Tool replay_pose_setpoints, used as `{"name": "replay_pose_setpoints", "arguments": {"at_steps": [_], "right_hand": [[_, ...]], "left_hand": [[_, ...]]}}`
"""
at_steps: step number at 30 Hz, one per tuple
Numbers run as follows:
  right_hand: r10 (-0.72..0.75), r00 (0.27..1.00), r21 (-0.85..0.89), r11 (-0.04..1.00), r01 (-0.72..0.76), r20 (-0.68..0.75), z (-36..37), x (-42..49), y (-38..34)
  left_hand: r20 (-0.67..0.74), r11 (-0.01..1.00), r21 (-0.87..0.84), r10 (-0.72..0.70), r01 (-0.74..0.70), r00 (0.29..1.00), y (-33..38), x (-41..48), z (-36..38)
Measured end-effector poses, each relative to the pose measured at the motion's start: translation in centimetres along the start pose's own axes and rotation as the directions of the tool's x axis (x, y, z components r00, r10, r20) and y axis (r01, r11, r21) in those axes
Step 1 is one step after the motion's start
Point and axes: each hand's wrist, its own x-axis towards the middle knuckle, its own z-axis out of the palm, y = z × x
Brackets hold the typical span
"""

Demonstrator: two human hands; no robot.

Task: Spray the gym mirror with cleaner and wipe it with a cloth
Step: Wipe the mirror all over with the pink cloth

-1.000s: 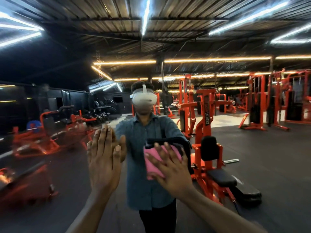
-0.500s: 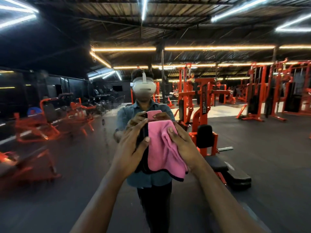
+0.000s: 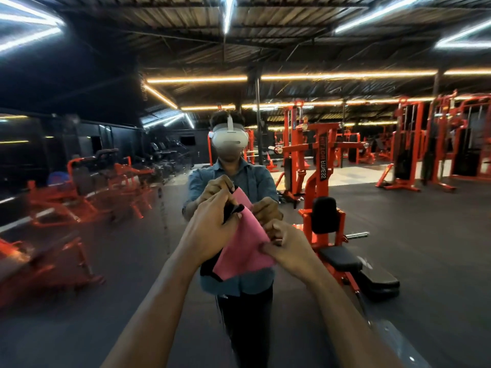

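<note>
Leftmost, blurred orange-framed weight benches (image 3: 79, 197) are standing in the reflection on the large gym mirror (image 3: 93, 261), which is filling the whole view. Moving toward the middle, the left hand (image 3: 210, 232) is reaching forward with its fingers curled, pinching the upper corner of the pink microfibre cloth (image 3: 243, 248) where its black underside (image 3: 231, 208) is folding over. That cloth is hanging between the two hands, in front of the glass at chest height; whether it is touching the mirror cannot be told. Behind it the reflected person in a blue denim shirt (image 3: 233, 179) and white headset (image 3: 229, 140) is showing the same two hands holding the same cloth. Just right of the cloth, the right hand (image 3: 285, 248) is gripping its right edge, thumb and fingers clenched on the fabric. Further right, an orange exercise machine with a black padded seat (image 3: 325, 229) is standing on the dark floor, and more orange racks (image 3: 438, 139) are lining the far right
</note>
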Motion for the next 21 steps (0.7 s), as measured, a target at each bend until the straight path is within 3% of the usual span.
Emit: {"name": "replay_pose_setpoints", "arguments": {"at_steps": [2,4,6,7,9,12,14,17,21], "right_hand": [[0.073,0.963,-0.080,0.992,-0.096,-0.259,-0.1,0.2,-0.7],[0.130,0.774,-0.051,0.977,-0.205,-0.620,0.2,0.6,-1.7],[-0.063,0.531,-0.140,0.985,-0.105,-0.845,1.5,0.8,-2.5],[-0.188,0.482,-0.234,0.972,-0.036,-0.856,2.7,0.9,-2.5],[-0.312,0.552,-0.357,0.934,0.027,-0.774,5.6,1.5,-2.6],[-0.277,0.684,-0.395,0.919,-0.018,-0.675,8.1,3.9,-1.8],[-0.268,0.719,-0.416,0.909,-0.031,-0.641,8.6,6.0,-1.4],[-0.271,0.686,-0.416,0.908,-0.051,-0.675,8.9,8.2,-0.6],[-0.255,0.608,-0.438,0.883,-0.172,-0.752,6.7,9.7,-0.8]], "left_hand": [[0.031,1.000,0.019,0.025,-0.025,0.999,0.3,0.8,-0.1],[0.053,0.997,0.040,0.068,-0.070,0.996,0.8,2.1,0.1],[0.034,0.995,0.028,0.097,-0.098,0.995,1.5,3.6,0.5],[0.012,0.993,0.023,0.112,-0.113,0.994,2.0,4.5,0.6],[-0.024,0.988,0.022,0.152,-0.151,0.988,2.8,6.3,0.7],[-0.067,0.981,0.056,0.189,-0.185,0.980,2.6,8.5,0.7],[-0.109,0.979,0.063,0.199,-0.193,0.974,1.6,9.1,0.5],[-0.227,0.971,0.100,0.233,-0.215,0.946,0.2,8.4,-0.4],[-0.458,0.956,0.227,0.272,-0.185,0.846,-2.4,6.5,-2.6]]}}
